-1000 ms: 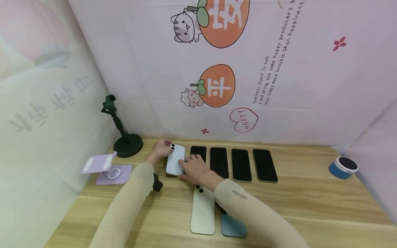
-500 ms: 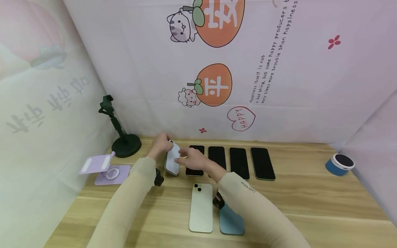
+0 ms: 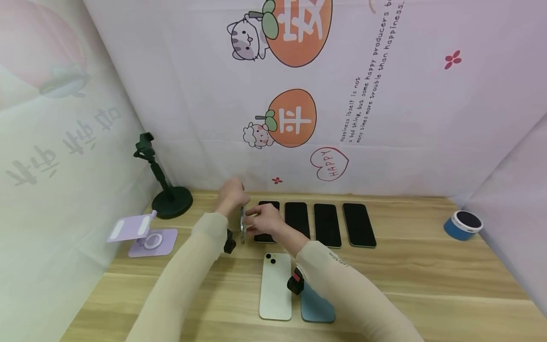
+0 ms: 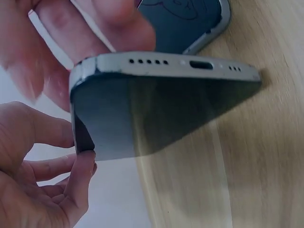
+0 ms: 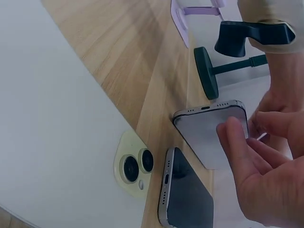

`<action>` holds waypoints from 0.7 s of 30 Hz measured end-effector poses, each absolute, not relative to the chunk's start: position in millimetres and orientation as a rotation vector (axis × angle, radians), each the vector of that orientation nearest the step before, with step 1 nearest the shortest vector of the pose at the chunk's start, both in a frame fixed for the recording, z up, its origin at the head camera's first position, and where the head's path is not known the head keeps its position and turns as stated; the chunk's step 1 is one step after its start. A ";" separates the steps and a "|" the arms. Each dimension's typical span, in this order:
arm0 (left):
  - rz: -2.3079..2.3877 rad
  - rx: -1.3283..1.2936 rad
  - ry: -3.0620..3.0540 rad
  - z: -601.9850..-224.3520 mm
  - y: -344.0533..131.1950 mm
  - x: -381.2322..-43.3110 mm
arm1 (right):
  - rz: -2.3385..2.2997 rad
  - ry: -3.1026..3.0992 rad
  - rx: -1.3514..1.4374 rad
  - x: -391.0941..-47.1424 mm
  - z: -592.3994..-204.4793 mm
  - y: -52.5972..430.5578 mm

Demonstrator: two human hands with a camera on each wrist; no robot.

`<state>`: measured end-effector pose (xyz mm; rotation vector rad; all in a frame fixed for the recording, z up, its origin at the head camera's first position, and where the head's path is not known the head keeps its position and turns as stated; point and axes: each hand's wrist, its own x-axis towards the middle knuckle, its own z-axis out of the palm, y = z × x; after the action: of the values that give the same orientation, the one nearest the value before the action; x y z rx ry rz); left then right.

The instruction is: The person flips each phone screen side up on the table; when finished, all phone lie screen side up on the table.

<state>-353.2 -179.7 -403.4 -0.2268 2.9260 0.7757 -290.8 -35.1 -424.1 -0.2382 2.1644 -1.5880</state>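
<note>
A smartphone [image 3: 243, 225] stands on its long edge on the wooden table, so the head view shows it nearly side-on. My left hand [image 3: 232, 194] pinches its far end; in the left wrist view the thumb and fingers hold the corner beside the dark screen [image 4: 118, 114]. My right hand [image 3: 265, 219] is at the phone's right side, its fingers fairly straight against or very near the pale back [image 5: 204, 135]; contact cannot be made out. Just to the right, partly under my right hand, lies a black-screened phone [image 3: 268, 209].
Further right lie three more phones, screens up, such as one [image 3: 359, 225]. Nearer lie a white phone [image 3: 275, 287] and a blue one [image 3: 317, 304], partly under my right sleeve. Left are a purple stand [image 3: 130, 229] and dark green stand [image 3: 172, 202]; far right, a blue-white round object [image 3: 463, 225].
The phone lay with its white back up, then was tilted up onto its long edge by my left hand. My right hand has loosened its fingers and stayed close beside it.
</note>
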 end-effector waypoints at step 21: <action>0.829 -0.141 2.978 -408.1 -162.9 -349.3 | -1.422 2.587 -0.064 -288.4 -430.1 -34.4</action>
<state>-349.3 -162.9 -408.1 -0.1411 2.9779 0.8291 -288.4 -34.4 -430.1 -0.0637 2.5865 -1.4216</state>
